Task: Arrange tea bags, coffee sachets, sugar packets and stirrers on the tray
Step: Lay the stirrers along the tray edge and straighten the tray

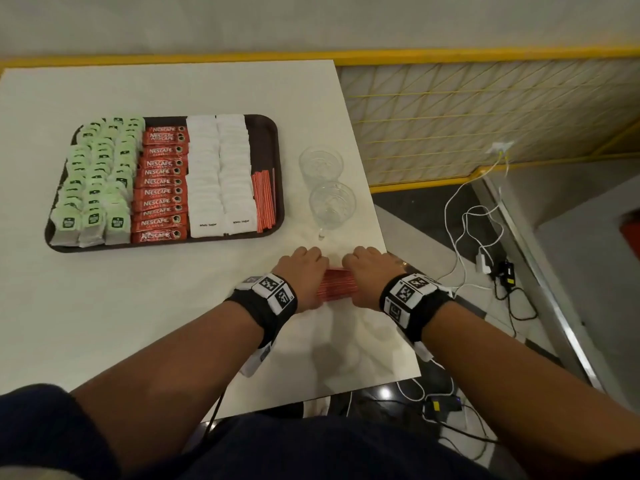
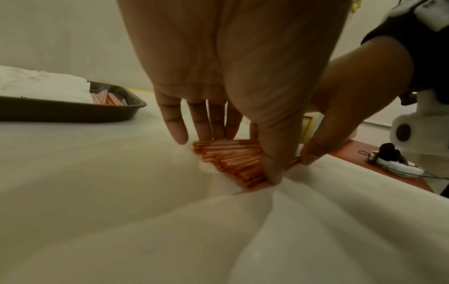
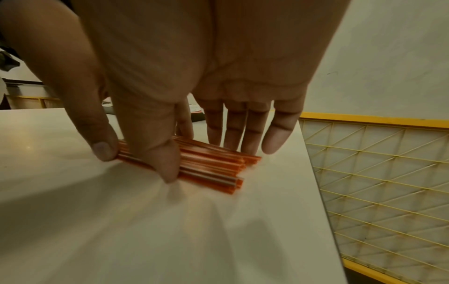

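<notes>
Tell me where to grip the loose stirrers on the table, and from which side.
Grip the stirrers across their middle, from above, thumbs on the near side and fingers on the far side. They lie flat, roughly parallel, in a loose pile on the table, so squeezing across the pile gathers them. The left hand and right hand already bracket them this way.

Surface: white square table (image 1: 145, 306).
Glassware: two clear glass cups (image 1: 327, 190), right of tray, near table's right edge.
Barrier: yellow-framed mesh fence (image 1: 485, 109) beyond table.
Floor: white cables (image 1: 467, 216), black adapters (image 1: 507, 270).
</notes>
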`<state>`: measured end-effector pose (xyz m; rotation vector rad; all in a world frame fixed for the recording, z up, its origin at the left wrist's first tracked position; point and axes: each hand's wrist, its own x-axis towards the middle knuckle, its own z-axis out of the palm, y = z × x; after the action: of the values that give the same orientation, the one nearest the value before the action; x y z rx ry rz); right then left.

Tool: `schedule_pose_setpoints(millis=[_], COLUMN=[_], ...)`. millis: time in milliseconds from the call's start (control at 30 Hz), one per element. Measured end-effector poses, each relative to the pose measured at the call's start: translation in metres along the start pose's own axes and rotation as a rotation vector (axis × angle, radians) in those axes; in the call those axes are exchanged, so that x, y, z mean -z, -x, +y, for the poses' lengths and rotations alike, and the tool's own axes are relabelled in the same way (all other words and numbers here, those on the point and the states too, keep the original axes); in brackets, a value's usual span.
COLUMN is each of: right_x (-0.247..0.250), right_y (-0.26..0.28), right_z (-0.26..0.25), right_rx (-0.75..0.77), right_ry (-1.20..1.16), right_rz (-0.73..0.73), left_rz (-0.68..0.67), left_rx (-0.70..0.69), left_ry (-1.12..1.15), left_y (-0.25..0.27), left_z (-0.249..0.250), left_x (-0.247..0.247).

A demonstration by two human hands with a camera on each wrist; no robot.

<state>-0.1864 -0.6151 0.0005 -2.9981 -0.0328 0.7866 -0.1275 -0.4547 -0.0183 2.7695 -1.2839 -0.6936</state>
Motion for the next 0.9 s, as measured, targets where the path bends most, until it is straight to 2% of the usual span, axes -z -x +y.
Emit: schedule_pose_setpoints(millis=[333, 667, 900], right_x=[-0.007, -0.012, -0.019], right_y=[-0.013, -0.01, -0.008], right_z=[-0.002, -0.003, -0.008], right_rx=[0.03, 0.043, 0.045], right_ry=[0.018, -0.073, -0.061], right_rz=[-0.073, -0.052, -0.019], left_rz=[-0.038, -0.059, -0.042], left_rx=[0.049, 0.058, 0.034], left_ry=[0.004, 0.058, 0.001], left_y=[-0.004, -0.005, -0.004], left_z=[0.012, 0.02, 0.022], left_x=[-0.002, -0.006, -0.012])
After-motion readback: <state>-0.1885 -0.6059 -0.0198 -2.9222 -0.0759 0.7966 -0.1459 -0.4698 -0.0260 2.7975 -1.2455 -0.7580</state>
